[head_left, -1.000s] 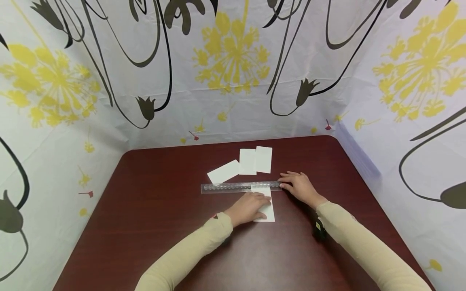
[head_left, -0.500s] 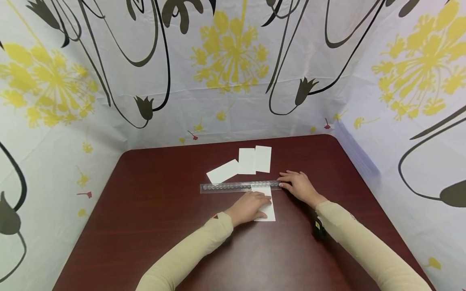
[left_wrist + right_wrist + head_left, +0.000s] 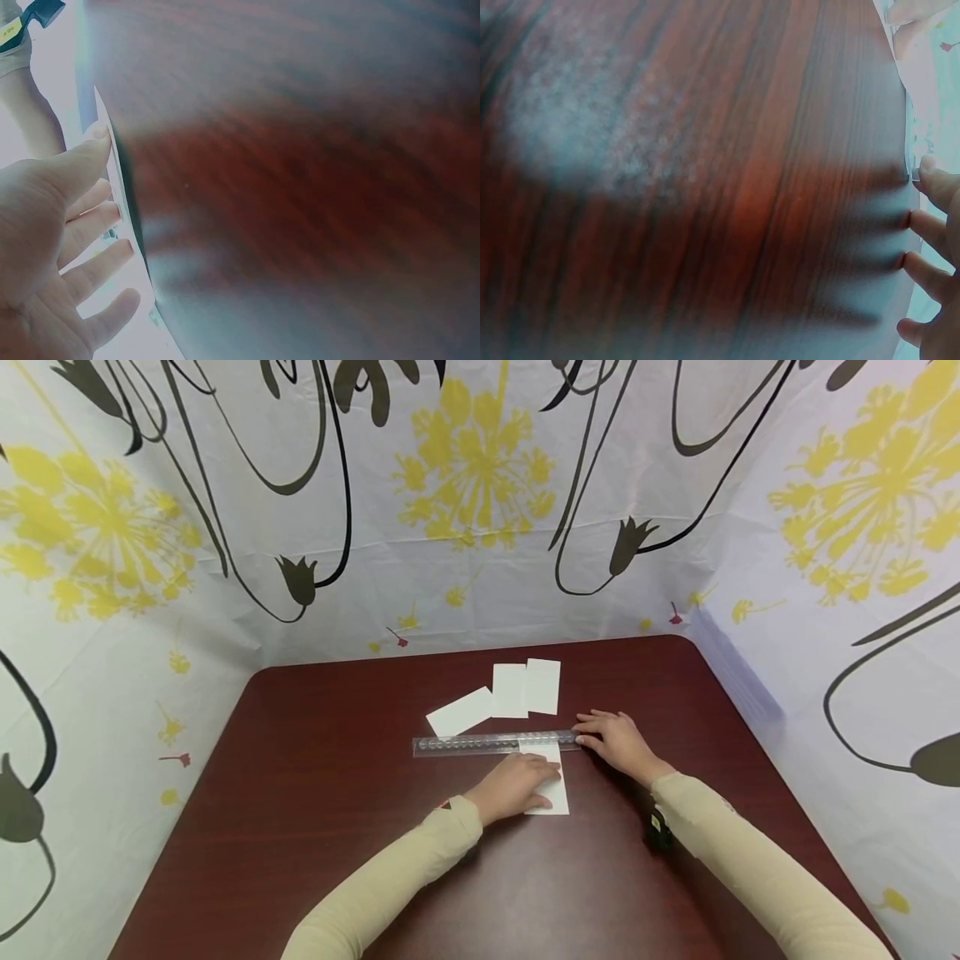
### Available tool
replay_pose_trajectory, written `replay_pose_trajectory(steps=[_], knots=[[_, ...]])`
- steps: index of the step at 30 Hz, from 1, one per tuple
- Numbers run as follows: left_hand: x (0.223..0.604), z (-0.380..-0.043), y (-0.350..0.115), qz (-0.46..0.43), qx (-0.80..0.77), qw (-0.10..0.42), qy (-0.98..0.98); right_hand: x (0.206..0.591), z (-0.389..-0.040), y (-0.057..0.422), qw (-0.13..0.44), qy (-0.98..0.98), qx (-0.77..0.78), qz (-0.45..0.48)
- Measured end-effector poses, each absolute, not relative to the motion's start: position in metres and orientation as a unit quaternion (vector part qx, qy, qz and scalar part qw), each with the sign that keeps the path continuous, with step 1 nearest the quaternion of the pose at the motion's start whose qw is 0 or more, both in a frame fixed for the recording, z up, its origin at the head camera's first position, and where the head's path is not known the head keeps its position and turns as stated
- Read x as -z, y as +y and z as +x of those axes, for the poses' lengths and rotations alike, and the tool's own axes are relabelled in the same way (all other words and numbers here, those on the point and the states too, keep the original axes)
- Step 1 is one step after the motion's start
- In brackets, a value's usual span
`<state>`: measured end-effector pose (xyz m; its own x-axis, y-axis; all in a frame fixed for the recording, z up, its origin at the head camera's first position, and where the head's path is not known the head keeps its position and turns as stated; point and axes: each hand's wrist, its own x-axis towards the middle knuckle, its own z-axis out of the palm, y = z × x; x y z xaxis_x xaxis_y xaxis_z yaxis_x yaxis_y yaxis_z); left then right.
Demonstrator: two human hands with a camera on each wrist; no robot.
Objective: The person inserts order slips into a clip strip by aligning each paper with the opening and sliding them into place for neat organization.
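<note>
Head view: clear ruler is laid crosswise on the dark red-brown tabletop, just right of and below frame centre. Top end of a white card is overlapped by it, near the ruler's right part; the card's lower part is seen through and around the left hand. Card is pressed flat by that hand, fingers extended, nothing gripped. Ruler's right end is touched by the fingertips of the right hand, fingers apart; whether the end is lightly pinched cannot be told. Above the ruler, three more cards are laid out: a tilted card close to the ruler's upper edge, then a middle card and a right-hand card, near-upright in frame, side by side. Beige sleeves are worn; a black device is seen under the right wrist. Backdrop is formed by a printed cloth.

Left wrist view: left hand is seen at lower left, fingers spread wide, tips at the card's edge. Right forearm and black device are seen upper left.

Right wrist view: right hand is cut by the right edge, fingers spread, thumb at the ruler's end. Left fingertips are shown upper right.
</note>
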<state>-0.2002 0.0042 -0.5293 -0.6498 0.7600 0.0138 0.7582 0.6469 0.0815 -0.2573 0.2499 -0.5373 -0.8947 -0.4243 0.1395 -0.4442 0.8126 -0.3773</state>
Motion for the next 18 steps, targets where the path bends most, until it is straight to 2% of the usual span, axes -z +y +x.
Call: replay_pose_trajectory(steps=[18], knots=[[0.5255,-0.2018,0.0109,0.418,-0.034,0.015,0.908,0.5378,-0.2595,0.2492,0.026,-0.951,-0.211,0.226]])
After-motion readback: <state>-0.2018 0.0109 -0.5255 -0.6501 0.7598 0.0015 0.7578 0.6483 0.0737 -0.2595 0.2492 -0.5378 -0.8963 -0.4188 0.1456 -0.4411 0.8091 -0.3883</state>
